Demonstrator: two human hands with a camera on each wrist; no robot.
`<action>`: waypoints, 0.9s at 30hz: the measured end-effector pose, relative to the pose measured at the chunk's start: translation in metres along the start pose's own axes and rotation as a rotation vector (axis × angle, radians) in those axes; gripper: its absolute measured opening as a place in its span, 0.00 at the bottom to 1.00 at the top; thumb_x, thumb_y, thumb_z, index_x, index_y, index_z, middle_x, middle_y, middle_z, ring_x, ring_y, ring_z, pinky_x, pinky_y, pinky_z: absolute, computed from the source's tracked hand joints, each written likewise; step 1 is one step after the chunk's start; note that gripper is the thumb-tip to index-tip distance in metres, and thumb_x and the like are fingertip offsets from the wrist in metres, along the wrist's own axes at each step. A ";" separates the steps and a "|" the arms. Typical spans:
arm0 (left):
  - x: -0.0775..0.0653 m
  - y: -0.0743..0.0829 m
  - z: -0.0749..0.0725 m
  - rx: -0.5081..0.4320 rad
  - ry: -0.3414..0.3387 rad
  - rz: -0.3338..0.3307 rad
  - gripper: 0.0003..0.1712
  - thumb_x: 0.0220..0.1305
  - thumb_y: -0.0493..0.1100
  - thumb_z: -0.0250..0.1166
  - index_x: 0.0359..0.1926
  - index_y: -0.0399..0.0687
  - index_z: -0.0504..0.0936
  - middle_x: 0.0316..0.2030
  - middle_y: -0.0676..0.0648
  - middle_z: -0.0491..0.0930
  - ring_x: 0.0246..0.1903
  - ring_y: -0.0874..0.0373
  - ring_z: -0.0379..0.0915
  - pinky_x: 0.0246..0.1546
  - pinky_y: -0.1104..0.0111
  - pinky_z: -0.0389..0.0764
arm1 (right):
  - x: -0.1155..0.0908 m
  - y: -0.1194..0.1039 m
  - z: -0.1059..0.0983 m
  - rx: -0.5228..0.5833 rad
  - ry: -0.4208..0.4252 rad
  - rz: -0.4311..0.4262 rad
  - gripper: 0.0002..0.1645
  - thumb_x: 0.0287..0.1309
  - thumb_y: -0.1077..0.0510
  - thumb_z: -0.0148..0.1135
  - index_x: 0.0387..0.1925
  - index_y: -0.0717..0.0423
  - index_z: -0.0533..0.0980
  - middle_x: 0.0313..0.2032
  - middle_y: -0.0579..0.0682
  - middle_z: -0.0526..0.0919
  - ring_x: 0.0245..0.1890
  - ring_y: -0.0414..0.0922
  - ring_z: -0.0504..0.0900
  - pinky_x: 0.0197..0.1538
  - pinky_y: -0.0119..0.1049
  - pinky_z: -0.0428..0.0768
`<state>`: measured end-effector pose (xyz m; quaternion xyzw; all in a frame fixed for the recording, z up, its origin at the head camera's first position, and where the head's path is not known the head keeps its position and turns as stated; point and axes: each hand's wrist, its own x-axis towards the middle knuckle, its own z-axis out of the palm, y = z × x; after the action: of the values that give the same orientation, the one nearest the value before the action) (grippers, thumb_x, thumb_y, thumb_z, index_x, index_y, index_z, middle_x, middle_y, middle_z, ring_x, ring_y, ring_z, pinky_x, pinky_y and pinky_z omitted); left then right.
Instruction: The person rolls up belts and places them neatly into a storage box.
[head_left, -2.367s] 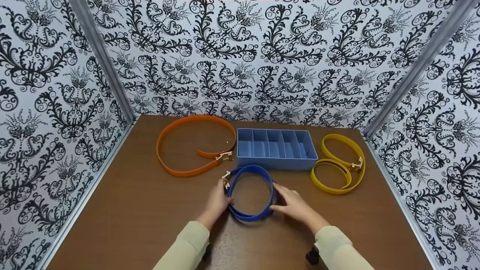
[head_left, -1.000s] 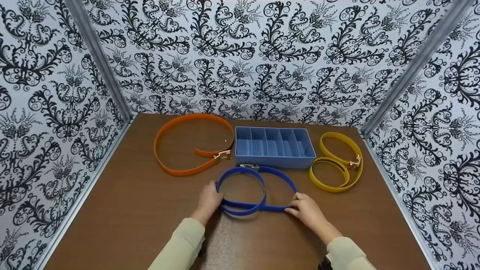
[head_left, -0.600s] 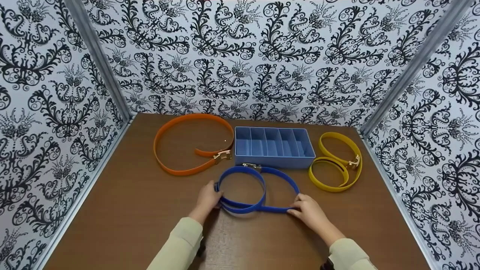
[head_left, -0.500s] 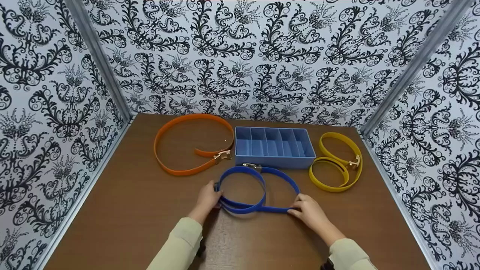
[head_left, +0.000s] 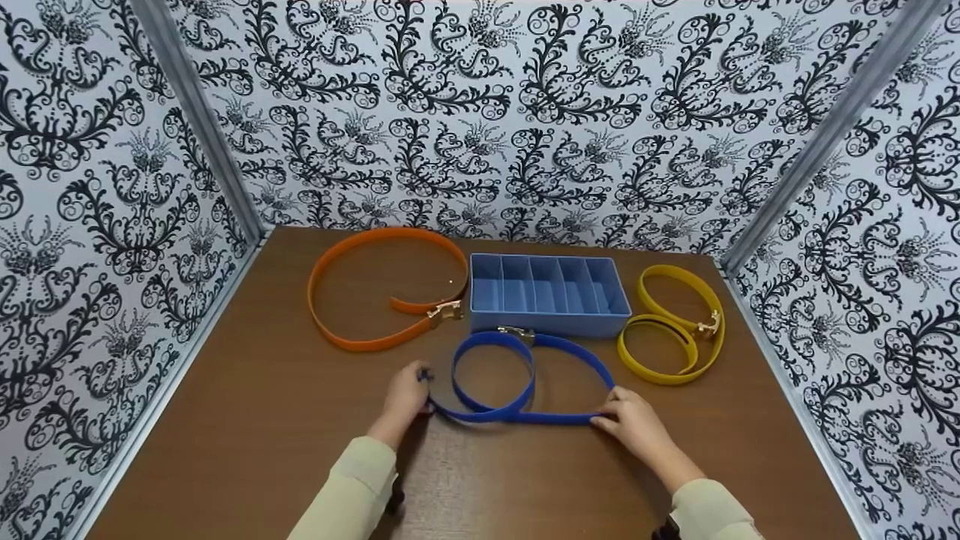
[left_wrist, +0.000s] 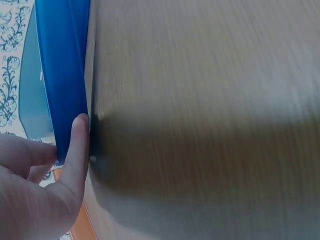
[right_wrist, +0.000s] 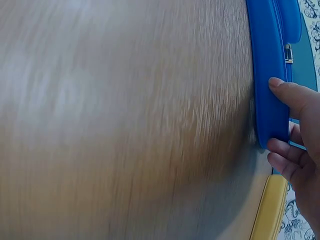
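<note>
A blue belt (head_left: pixel 555 418) stands on edge on the table, a round coil on its left and a wider loop on its right. Its metal buckle (head_left: pixel 517 334) lies at the back, close to the box. With thumb and fingers my left hand (head_left: pixel 405 394) pinches the belt's left end; the left wrist view shows the thumb on one face of the blue strap (left_wrist: pixel 62 75). At the right bend of the loop my right hand (head_left: pixel 637 424) grips the strap (right_wrist: pixel 270 100), thumb on the near face and fingers beyond.
Behind the blue belt stands a light blue box (head_left: pixel 551 322) with several compartments. An orange belt (head_left: pixel 360 345) lies in a loop at the back left, a yellow belt (head_left: pixel 667 377) on the right. Patterned walls (head_left: pixel 480 150) enclose the brown table (head_left: pixel 262 420) at back and sides.
The two hands have moved apart, left hand leftward and right hand rightward. The compact blue coil has opened into a wider shape, its left end drawn out and its buckle shifted right along the box.
</note>
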<state>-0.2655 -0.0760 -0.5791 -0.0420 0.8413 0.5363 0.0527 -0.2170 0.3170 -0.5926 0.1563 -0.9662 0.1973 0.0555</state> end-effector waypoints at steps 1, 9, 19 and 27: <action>0.000 0.000 -0.001 -0.002 -0.003 -0.002 0.19 0.64 0.24 0.48 0.53 0.30 0.77 0.46 0.34 0.79 0.20 0.53 0.76 0.19 0.63 0.81 | -0.001 0.002 0.000 0.002 0.003 0.003 0.04 0.51 0.55 0.73 0.29 0.50 0.87 0.29 0.37 0.70 0.31 0.39 0.70 0.36 0.37 0.72; 0.007 -0.009 -0.011 0.069 -0.023 -0.021 0.20 0.65 0.26 0.48 0.56 0.28 0.76 0.50 0.33 0.78 0.29 0.50 0.78 0.28 0.61 0.82 | -0.008 0.016 -0.005 0.016 0.047 0.040 0.03 0.50 0.57 0.74 0.28 0.51 0.87 0.29 0.38 0.70 0.31 0.40 0.71 0.37 0.39 0.73; 0.002 -0.021 -0.032 0.260 0.036 0.205 0.19 0.49 0.23 0.59 0.46 0.27 0.82 0.40 0.34 0.82 0.45 0.40 0.78 0.45 0.53 0.79 | -0.015 0.030 -0.012 0.017 0.055 0.056 0.03 0.51 0.59 0.74 0.29 0.54 0.87 0.29 0.39 0.71 0.31 0.40 0.72 0.37 0.39 0.73; -0.003 -0.024 -0.048 0.298 0.033 0.128 0.09 0.53 0.27 0.69 0.38 0.33 0.85 0.35 0.39 0.83 0.39 0.43 0.79 0.43 0.52 0.80 | -0.019 0.043 -0.020 0.002 0.064 0.039 0.04 0.50 0.61 0.73 0.30 0.57 0.86 0.30 0.42 0.72 0.31 0.42 0.73 0.37 0.41 0.74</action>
<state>-0.2614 -0.1294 -0.5799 0.0110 0.9133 0.4070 0.0103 -0.2121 0.3681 -0.5934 0.1312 -0.9665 0.2044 0.0825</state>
